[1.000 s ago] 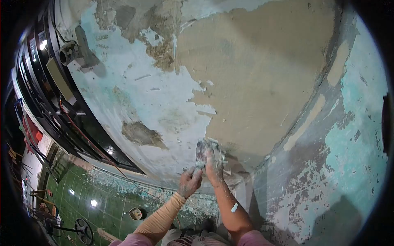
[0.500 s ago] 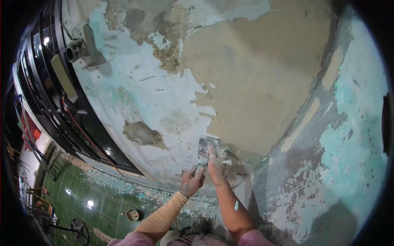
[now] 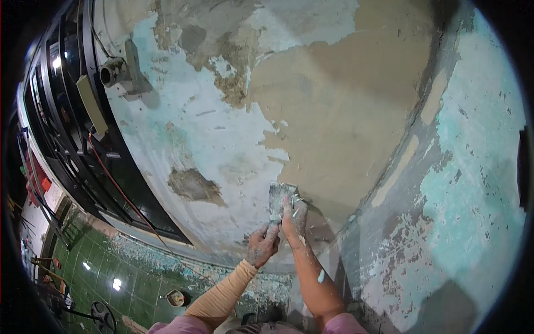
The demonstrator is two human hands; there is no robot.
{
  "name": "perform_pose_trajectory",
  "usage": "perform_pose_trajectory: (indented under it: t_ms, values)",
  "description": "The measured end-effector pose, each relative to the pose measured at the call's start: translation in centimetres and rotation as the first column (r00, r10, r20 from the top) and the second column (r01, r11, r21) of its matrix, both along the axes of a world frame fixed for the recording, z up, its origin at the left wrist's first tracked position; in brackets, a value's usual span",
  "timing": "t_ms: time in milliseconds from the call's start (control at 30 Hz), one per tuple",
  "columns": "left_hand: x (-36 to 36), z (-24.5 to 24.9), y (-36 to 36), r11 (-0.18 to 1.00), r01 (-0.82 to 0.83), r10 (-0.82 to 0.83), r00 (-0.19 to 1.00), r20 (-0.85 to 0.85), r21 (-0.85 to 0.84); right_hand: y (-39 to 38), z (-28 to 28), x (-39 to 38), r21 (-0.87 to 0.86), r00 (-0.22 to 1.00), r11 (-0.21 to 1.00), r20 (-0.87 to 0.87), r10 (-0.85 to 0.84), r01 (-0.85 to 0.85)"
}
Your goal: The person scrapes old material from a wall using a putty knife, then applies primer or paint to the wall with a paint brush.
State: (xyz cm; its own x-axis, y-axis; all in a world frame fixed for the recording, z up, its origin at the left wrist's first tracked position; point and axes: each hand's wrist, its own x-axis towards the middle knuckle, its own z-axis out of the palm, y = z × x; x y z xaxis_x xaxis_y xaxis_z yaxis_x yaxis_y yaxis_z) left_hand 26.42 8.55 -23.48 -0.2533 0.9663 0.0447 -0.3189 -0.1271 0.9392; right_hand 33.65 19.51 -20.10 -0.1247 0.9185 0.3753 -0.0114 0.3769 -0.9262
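A flat metal scraper lies with its blade against the wall, at the border between pale flaking paint and bare tan plaster. Its lower end is gripped by my left hand, whose fingers are wrapped round the handle. My right hand holds the scraper higher up, with a finger stretched along the blade. Both hands are dusty with paint, and a paint flake sticks to my right forearm. Loose chips show beside the blade.
A dark-framed window with an orange cable is on the left. A pipe end juts from the wall. On the green tiled floor are paint chips and a small container. Another peeling wall meets this one at right.
The view has shifted slightly, so the wall's upper right part appears further left. Both hands remain on the scraper, which is still against the wall at nearly the same place.
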Motion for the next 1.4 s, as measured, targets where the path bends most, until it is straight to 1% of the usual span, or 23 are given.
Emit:
perform_pose_trajectory:
  t_ms: [67,167,200,233,300,333,367,433,467,533,633,667,733,800,833,867,967,1000,1100,1133,1267,1333,1400]
  values:
    - [-0.1,-0.9,-0.8,0.998,-0.049,0.055,0.983,-0.176,0.034,-1.5,-1.2,-0.1,0.008,1.000,1.000,-0.002,-0.013,0.013]
    - [-0.6,3.2,0.4,0.999,-0.045,0.042,0.995,-0.088,-0.028,0.5,1.5,-0.2,0.080,0.999,0.997,0.050,0.018,-0.022]
    - [-1.4,3.3,1.9,0.998,-0.029,0.035,0.993,-0.111,0.052,-1.3,6.1,-0.6,-0.050,0.998,0.997,-0.018,-0.059,0.058]
    - [-1.2,1.5,0.8,0.999,-0.034,0.034,0.991,-0.126,-0.004,-2.5,4.6,0.0,-0.058,0.998,0.996,0.028,-0.063,0.065]
    - [-1.7,1.7,1.8,0.999,-0.049,0.051,0.981,-0.189,0.016,-0.3,4.2,-0.3,0.053,0.994,0.996,0.075,-0.074,0.070]
    - [-0.6,1.7,0.4,0.997,-0.032,0.028,0.998,-0.048,-0.073,1.1,-0.3,-0.9,0.262,0.985,0.951,0.000,-0.171,0.165]
    - [-0.1,1.2,-0.6,0.996,0.012,-0.013,1.000,-0.009,-0.091,0.9,-0.2,-0.8,0.239,0.989,0.960,-0.006,-0.148,0.145]
    - [-0.4,-0.4,0.7,0.998,0.012,-0.009,0.999,-0.045,0.064,-0.1,0.7,-0.2,0.168,0.994,0.980,-0.012,-0.106,0.107]
    - [-0.7,-0.2,0.4,0.999,0.022,-0.020,0.999,-0.048,0.043,0.0,2.0,0.3,0.027,0.997,0.999,0.074,-0.023,0.021]
    - [-1.5,1.4,1.2,0.999,0.048,-0.047,0.998,-0.047,0.020,0.1,1.5,0.4,0.091,0.998,0.996,0.059,-0.030,0.024]
    - [-0.3,0.4,0.3,0.999,-0.045,0.041,0.991,-0.130,-0.028,-0.8,2.2,-0.2,0.208,1.000,0.978,0.000,-0.029,0.028]
    - [-0.3,0.8,-0.4,0.996,0.028,-0.024,0.999,0.047,-0.084,-0.6,1.6,-0.3,0.226,0.999,0.974,0.021,-0.033,0.027]
    - [-1.1,2.1,1.6,0.999,-0.008,0.011,0.998,-0.069,0.034,0.4,2.6,-0.2,0.225,0.998,0.974,0.066,-0.022,0.006]
    - [-1.1,5.1,1.7,0.991,-0.017,0.042,0.983,-0.180,0.136,0.5,6.2,-0.6,0.080,1.000,0.997,0.011,-0.008,0.007]
    - [-0.7,4.2,0.8,0.997,-0.012,0.021,0.992,-0.124,0.072,-0.2,7.3,-0.4,0.007,1.000,1.000,-0.014,-0.006,0.006]
    - [-0.5,3.6,0.5,1.000,-0.010,0.012,0.997,-0.070,0.029,-0.8,7.0,-0.5,0.056,0.993,0.992,0.028,-0.117,0.115]
    - [-0.2,5.2,-0.3,0.999,0.014,-0.014,1.000,0.019,-0.029,0.4,2.1,-0.6,0.127,0.992,0.992,-0.128,-0.005,0.021]
    - [-0.1,5.6,-0.3,0.999,0.027,-0.026,0.998,0.055,-0.021,0.7,3.0,0.1,0.196,0.993,0.978,0.079,-0.082,0.065]
    - [0.6,5.9,-0.6,0.998,0.052,-0.048,0.994,0.100,-0.036,-0.1,4.6,-0.1,0.126,0.999,0.991,-0.024,-0.031,0.033]
    - [0.9,5.9,-0.5,0.998,0.057,-0.054,0.991,0.124,-0.020,0.0,4.8,-0.1,0.215,0.996,0.972,0.002,-0.094,0.091]
    - [0.7,5.1,0.1,0.995,0.089,-0.093,0.982,0.164,0.033,-0.3,5.7,1.1,0.129,0.997,0.992,0.079,-0.022,0.011]
    - [-0.2,4.2,2.1,0.982,-0.024,0.059,0.981,-0.182,0.185,1.0,5.2,0.4,0.178,0.996,0.984,0.088,-0.014,-0.002]
    - [-0.7,4.7,3.1,0.952,-0.051,0.162,0.920,-0.356,0.302,1.3,9.0,-0.5,0.226,0.993,0.967,-0.043,-0.107,0.114]
